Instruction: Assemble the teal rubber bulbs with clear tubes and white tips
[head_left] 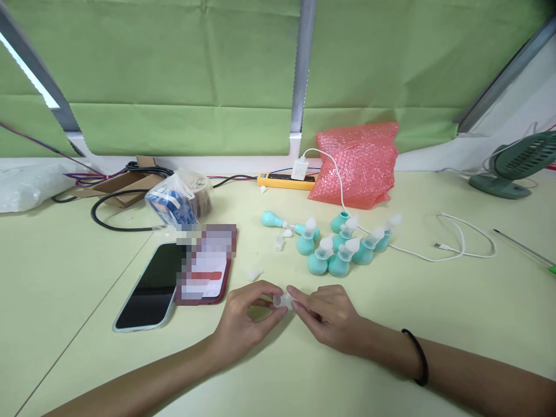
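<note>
Between my two hands is a small clear plastic piece, held just above the table. My left hand pinches its open, round end between thumb and forefinger. From the other side, the fingers of my right hand close on its far end and partly hide it. Beyond my hands stand several teal squeeze bulbs with clear tops and whitish nozzle tips. A teal bulb lies on its side behind them. Nearby are a loose clear piece and a thin whitish tip.
Two phones, one dark-screened and one lit, lie at left. Behind are a plastic-wrapped blue pack, a yellow power strip and a red bubble-wrap bag. A white cable, screwdriver and green fan are at right.
</note>
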`<state>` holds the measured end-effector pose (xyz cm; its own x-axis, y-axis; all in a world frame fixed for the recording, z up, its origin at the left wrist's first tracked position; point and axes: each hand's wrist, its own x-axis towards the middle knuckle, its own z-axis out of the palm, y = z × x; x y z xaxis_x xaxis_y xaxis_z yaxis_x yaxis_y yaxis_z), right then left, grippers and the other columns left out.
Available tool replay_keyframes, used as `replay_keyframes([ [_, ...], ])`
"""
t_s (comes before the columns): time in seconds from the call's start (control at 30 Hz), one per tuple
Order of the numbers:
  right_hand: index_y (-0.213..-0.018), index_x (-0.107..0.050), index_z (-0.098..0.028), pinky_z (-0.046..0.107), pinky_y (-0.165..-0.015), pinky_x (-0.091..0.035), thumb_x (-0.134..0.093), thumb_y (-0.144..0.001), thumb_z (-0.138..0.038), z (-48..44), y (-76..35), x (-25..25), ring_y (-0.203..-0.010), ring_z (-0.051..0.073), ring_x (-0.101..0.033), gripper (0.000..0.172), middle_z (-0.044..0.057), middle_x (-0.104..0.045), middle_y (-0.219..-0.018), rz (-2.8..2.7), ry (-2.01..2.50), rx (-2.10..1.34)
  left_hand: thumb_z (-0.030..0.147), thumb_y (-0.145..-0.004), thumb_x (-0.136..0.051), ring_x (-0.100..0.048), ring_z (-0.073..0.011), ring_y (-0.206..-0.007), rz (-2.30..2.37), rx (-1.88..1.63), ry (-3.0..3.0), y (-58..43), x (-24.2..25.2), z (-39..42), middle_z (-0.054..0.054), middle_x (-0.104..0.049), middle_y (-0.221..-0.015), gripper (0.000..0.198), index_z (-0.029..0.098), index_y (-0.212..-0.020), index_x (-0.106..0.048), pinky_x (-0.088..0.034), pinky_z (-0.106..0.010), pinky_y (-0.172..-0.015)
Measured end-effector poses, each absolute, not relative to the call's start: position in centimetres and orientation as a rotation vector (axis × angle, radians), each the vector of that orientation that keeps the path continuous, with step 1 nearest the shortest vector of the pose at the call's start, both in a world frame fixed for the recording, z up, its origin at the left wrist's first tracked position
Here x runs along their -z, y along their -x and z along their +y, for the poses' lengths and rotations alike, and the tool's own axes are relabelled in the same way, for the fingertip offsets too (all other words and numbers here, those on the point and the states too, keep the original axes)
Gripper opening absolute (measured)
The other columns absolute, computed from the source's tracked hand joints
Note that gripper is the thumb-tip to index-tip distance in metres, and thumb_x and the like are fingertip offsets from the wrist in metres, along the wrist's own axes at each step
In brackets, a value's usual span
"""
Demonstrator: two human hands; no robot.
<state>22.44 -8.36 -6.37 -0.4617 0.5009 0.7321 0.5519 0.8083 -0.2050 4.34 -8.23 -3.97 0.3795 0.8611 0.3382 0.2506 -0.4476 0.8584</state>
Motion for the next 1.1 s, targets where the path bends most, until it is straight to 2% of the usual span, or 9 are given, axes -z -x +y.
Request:
replay_keyframes([
  [0.2,-0.108,-0.05,-0.009,0.022,-0.04,-0.027,-0.049,-0.079,-0.01,-8.4,-22.6,6.3,-0.036,0.007,-0.037,0.029,-0.008,-0.047,-0.042,-2.194,0.774,0.116,0.016,-0.073,-0.058,-0.06,-0.0142,-0.07,0.965,-1.055,-1.888,-4.3,4.0,-8.2,-0.004,-0.064,-0.077,0.01,0.015,-0.083,-0.061,-0.055,-0.025,-0.061],
  [0.33,-0.115,-0.045,-0.011,0.021,-0.041,-0.029,-0.048,-0.08,-0.012,-8.4,-22.5,6.4,-0.036,0.007,-0.036,0.036,-0.008,-0.045,-0.042,-2.212,0.757,0.007,0.015,-0.073,-0.058,-0.06,-0.015,-0.073,0.946,-1.085,-1.893,-4.2,4.3,-8.1,-0.004,-0.064,-0.08,0.01,0.015,-0.083,-0.061,-0.055,-0.026,-0.062],
  [0.5,-0.11,-0.05,-0.018,0.017,-0.039,-0.028,-0.052,-0.076,-0.017,-8.4,-22.5,5.9,-0.035,0.005,-0.029,0.035,-0.01,-0.036,-0.043,-2.046,0.781,-0.401,0.006,-0.072,-0.058,-0.061,-0.015,-0.078,0.811,-1.222,-2.053,-4.1,4.6,-8.2,-0.005,-0.064,-0.084,0.016,0.015,-0.086,-0.059,-0.054,-0.025,-0.066],
  [0.67,-0.109,-0.042,-0.018,0.017,-0.038,-0.031,-0.062,-0.067,-0.025,-8.6,-22.4,4.8,-0.041,0.006,-0.035,0.046,-0.008,-0.042,-0.052,-1.942,0.917,-0.837,-0.002,-0.068,-0.059,-0.061,-0.0165,-0.081,0.594,-1.373,-2.257,-4.1,4.6,-8.3,-0.009,-0.063,-0.09,0.022,0.013,-0.084,-0.057,-0.053,-0.025,-0.069],
  [0.87,-0.089,-0.052,-0.019,0.021,-0.047,-0.041,-0.056,-0.072,-0.019,-8.6,-22.2,4.4,-0.049,0.009,-0.044,0.018,0.0,-0.054,-0.064,-1.96,0.808,-0.667,-0.002,-0.069,-0.057,-0.061,-0.0168,-0.082,0.642,-1.336,-2.185,-4.0,4.4,-8.3,-0.008,-0.063,-0.092,0.025,0.015,-0.088,-0.055,-0.052,-0.027,-0.072],
  [1.03,-0.087,-0.054,-0.018,0.021,-0.047,-0.041,-0.057,-0.071,-0.018,-8.6,-22.1,4.6,-0.048,0.01,-0.047,0.016,0.0,-0.054,-0.06,-1.988,0.815,-0.472,0.005,-0.066,-0.059,-0.06,-0.019,-0.084,0.69,-1.096,-1.992,-4.0,3.7,-8.5,-0.009,-0.062,-0.095,0.041,0.014,-0.105,-0.05,-0.052,-0.029,-0.071],
  [1.1,-0.087,-0.054,-0.018,0.021,-0.047,-0.04,-0.057,-0.071,-0.017,-8.7,-22.1,4.8,-0.049,0.01,-0.048,0.016,-0.001,-0.053,-0.058,-2.019,0.785,-0.41,0.01,-0.066,-0.062,-0.06,-0.0175,-0.077,0.723,-0.988,-1.905,-4.0,3.6,-8.4,-0.007,-0.063,-0.089,0.039,0.014,-0.103,-0.052,-0.052,-0.027,-0.066],
])
